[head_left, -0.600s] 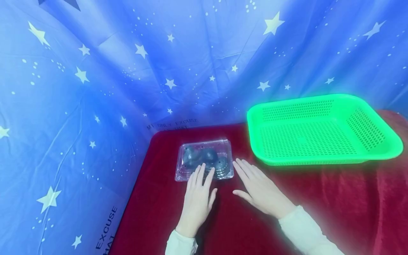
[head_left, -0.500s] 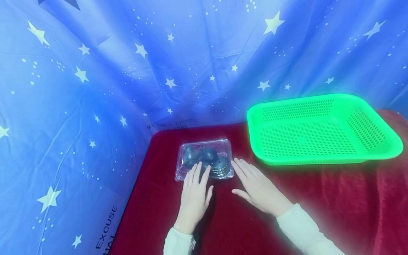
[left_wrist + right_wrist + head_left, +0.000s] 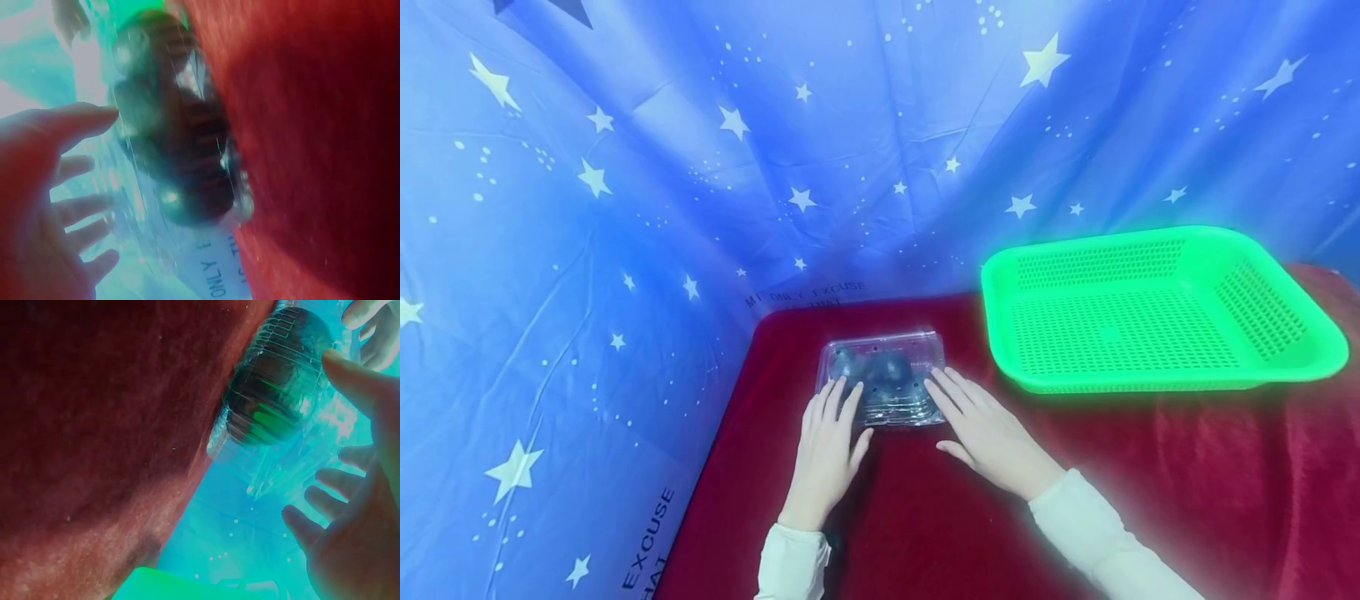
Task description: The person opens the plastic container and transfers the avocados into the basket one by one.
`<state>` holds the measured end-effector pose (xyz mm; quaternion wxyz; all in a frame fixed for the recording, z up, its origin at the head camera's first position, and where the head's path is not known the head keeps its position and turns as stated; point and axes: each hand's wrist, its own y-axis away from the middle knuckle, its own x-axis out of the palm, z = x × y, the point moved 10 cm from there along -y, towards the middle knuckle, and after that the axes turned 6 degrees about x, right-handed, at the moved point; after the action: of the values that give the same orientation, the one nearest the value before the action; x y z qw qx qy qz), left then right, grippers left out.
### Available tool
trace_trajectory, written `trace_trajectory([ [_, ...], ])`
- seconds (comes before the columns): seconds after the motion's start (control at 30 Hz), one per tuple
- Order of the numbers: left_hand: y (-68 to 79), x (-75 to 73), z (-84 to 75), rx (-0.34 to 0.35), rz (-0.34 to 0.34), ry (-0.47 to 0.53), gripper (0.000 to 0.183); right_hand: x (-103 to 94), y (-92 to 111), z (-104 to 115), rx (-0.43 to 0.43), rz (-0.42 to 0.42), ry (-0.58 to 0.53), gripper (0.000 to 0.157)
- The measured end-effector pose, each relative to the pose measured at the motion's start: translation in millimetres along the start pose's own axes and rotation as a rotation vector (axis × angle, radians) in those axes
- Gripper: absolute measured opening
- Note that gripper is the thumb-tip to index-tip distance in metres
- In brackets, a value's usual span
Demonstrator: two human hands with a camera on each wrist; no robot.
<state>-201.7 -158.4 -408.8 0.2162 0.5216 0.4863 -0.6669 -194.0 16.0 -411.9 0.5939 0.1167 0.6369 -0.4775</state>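
Note:
A clear plastic clamshell box (image 3: 917, 348) lies on the red cloth, with several dark round fruits (image 3: 891, 368) inside. My left hand (image 3: 822, 462) is at the box's left front corner, its straight fingers spread and the fingertips overlapping that edge. At the right side, my right hand (image 3: 988, 433) angles in with extended fingers, tips overlapping the box's right end. In the left wrist view, the thumb (image 3: 81, 125) points at the box's side near the dark fruits (image 3: 162, 112). The right wrist view has the right thumb (image 3: 350, 378) close to the box's near side.
A bright green perforated plastic basket (image 3: 1108, 379) stands to the right, behind my right hand. Red cloth (image 3: 925, 525) covers the table. A blue star-printed curtain (image 3: 850, 125) hangs behind and along the left side.
My left hand has moved left from the box's front to its left corner. My right hand has shifted left until its fingertips overlap the box's right end. The basket stays put.

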Motion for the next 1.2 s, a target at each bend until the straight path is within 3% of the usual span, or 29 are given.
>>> trace_trajectory([
  [0.17,0.9,-3.0,11.0,-0.032,-0.010,0.029,0.068,3.9,-5,0,0.000,0.010,-0.014,0.082],
  [0.43,3.5,-3.7,14.3,-0.027,-0.027,0.063,0.059,4.3,-10,3,-0.019,-0.043,-0.043,0.069],
  [0.77,2.1,-4.2,19.8,-0.056,-0.048,0.102,0.058,2.5,-15,-2,0.024,-0.080,-0.086,0.062],
  [1.2,1.2,-6.0,18.4,-0.051,-0.084,0.081,0.058,4.7,-22,2,0.106,-0.076,-0.009,0.059],
])
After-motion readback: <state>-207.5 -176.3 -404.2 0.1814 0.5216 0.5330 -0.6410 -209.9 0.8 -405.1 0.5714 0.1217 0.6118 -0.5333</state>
